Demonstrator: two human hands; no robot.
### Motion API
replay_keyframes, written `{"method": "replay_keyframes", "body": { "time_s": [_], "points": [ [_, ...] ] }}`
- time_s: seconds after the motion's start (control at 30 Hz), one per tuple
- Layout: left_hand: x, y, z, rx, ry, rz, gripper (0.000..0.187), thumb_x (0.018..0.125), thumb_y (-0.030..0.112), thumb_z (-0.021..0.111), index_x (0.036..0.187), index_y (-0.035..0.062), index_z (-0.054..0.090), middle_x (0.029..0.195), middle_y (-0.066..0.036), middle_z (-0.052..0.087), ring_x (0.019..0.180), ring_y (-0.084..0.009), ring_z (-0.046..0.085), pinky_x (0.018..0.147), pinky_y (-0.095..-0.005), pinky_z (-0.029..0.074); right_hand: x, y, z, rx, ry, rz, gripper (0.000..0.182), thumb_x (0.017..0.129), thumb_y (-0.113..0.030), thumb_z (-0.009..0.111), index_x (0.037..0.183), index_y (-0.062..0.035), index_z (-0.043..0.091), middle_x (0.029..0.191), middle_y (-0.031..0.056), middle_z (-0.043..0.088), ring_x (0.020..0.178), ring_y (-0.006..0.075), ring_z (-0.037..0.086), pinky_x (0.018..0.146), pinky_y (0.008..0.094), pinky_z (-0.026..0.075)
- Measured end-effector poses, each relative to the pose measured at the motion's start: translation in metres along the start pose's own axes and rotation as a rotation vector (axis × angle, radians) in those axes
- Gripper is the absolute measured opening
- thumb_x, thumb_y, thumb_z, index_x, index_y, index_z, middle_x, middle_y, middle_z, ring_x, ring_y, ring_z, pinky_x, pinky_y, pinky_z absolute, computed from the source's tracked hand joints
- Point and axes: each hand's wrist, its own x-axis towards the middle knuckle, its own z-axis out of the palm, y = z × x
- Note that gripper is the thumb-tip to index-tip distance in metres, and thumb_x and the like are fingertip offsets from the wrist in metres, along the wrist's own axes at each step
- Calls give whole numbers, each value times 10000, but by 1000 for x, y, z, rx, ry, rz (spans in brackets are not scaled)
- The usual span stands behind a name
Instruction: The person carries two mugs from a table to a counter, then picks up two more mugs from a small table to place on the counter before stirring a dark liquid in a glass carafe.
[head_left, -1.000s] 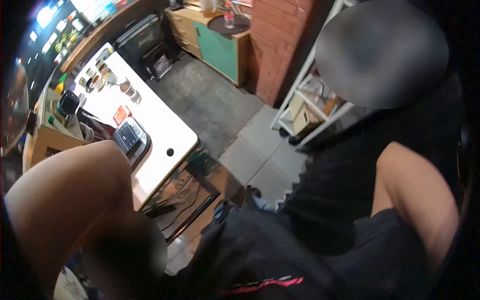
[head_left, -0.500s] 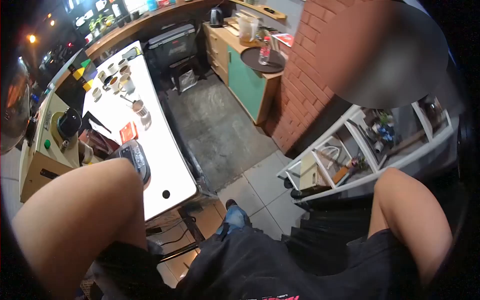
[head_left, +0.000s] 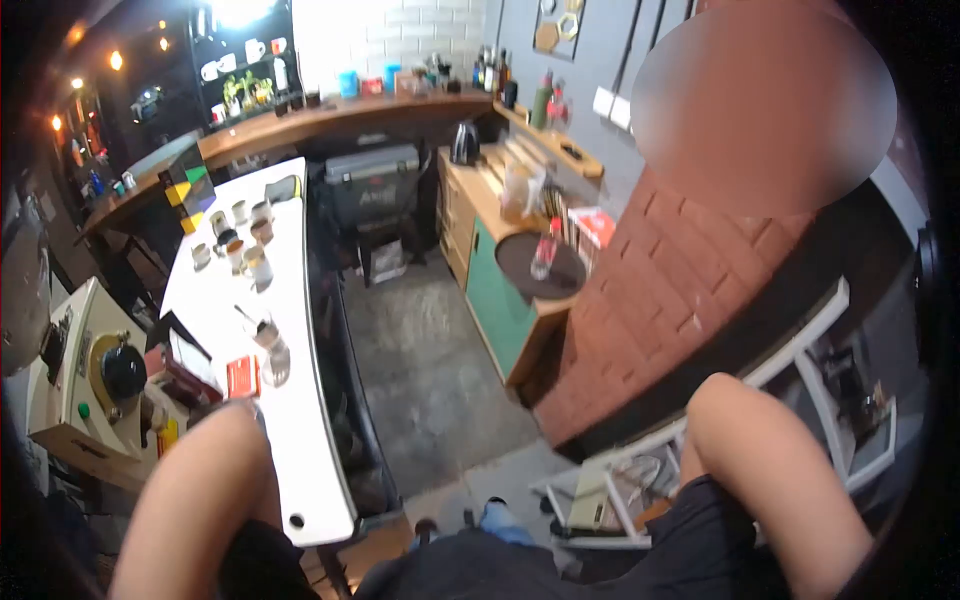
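My left hand and right hand lie outside the view; whether either is released, clenched or grasping something, I cannot tell. Both arms are bent: left arm [head_left: 200,495] at lower left, right arm [head_left: 775,475] at lower right, elbows uppermost. Between them is my dark garment [head_left: 460,570], the nearest thing visible, with blue-clad legs [head_left: 508,524] beyond it.

My left elbow overlaps, in view, the near part of a long white table [head_left: 310,470]; contact cannot be judged. On this surface, a red packet [head_left: 243,376] lies just beside a glass [head_left: 268,335] holding a utensil; farther along stands a group of cups [head_left: 235,245]. Left of the table is a cream machine [head_left: 85,400] with a black knob and green button.

Across the grey floor [head_left: 415,350], a green-doored cabinet [head_left: 500,305] bears a round dark tray [head_left: 515,265], on which a red-capped bottle [head_left: 546,252] stands upright. A kettle [head_left: 465,143] stands toward the cabinet's far end. Right of the cabinet rises a brick pillar [head_left: 650,310]; a white-framed rack [head_left: 745,375] appears beside my right arm.
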Motion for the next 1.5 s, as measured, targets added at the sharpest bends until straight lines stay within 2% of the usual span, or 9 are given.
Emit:
{"method": "replay_keyframes", "body": {
  "time_s": [0.2, 0.37, 0.4, 0.43, 0.47, 0.5, 0.57, 0.77, 1.5],
  "points": [
    [-47, -41, 51, 14, 5, 226, 602, 919, 698, 405, 1195, 195, 590, 1224, -101, 547, 1114, -274, 507, 965, -447, 374, -15, 69, -71, 156, 112, -171, 308, 956, -144, 542, 1242, -204, 637, 1386, 20, 537, 1339, 200, 440, 1184, 418, 298],
    [-106, -31, 65, 245, -195, 65, 620, 924, 692, 402, 1288, 204, 517, 1285, -109, 508, 1168, -302, 479, 1005, -471, 366, -46, 102, -120, 221, 287, -100, 308, 953, -130, 548, 1237, -203, 643, 1387, 17, 542, 1339, 196, 442, 1187, 415, 295],
    [-145, -23, 35, 371, -305, -114, 643, 933, 678, 399, 1373, 211, 443, 1338, -113, 469, 1213, -325, 451, 1040, -491, 360, -73, 116, -127, 227, 419, -4, 223, 957, -244, 600, 1160, -238, 692, 1379, 0, 558, 1315, 188, 480, 1124, 405, 367],
    [-177, -13, 4, 568, -363, -194, 678, 954, 656, 368, 1478, 236, 272, 1364, -149, 402, 1186, -361, 477, 1034, -510, 377, -105, 128, -140, -213, 662, 0, 114, 874, -280, 619, 869, -181, 673, 1058, 75, 609, 1029, 263, 588, 834, 304, 482],
    [-197, -4, -13, 718, -538, -359, 620, 975, 590, 408, 1443, 197, 297, 1318, -199, 394, 1134, -355, 511, 966, -488, 436, -151, 129, -139, 24, 847, 204, 268, 922, -335, 549, 771, -123, 614, 1080, 241, 579, 985, 366, 602, 856, 330, 480],
    [-221, 4, -24, 769, -571, -496, 583, 982, 551, 431, 1401, 158, 329, 1278, -204, 413, 1088, -332, 536, 929, -464, 457, -199, 121, -178, -87, 177, 659, 369, 960, -386, 454, 834, -64, 582, 1030, 309, 547, 949, 396, 592, 873, 367, 483],
    [-255, 21, -44, 923, -651, -775, 481, 978, 476, 504, 1268, 101, 417, 1179, -200, 482, 1006, -298, 574, 857, -420, 487, -271, 138, -157, -34, 5, 1040, 505, 990, -464, 375, 1101, 7, 520, 1069, 272, 536, 954, 365, 597, 851, 400, 498],
    [-324, 20, -67, 1132, -652, -1329, 128, 896, 100, 601, 995, 18, 604, 943, -129, 607, 809, -222, 629, 755, -323, 501, -376, 154, -146, 332, -476, 1584, 193, 961, -203, 588, 1018, -31, 653, 1095, 140, 572, 1009, 251, 605, 838, 349, 494],
    [-464, -422, -288, 776, -827, -1406, 297, 923, 179, 656, 726, -13, 545, 760, -89, 571, 675, -197, 559, 613, -299, 441, -695, 406, -104, 314, -596, 1968, 174, 979, -138, 531, 1031, -13, 641, 939, 90, 620, 834, 179, 616, 749, 296, 485]
  ]
}}
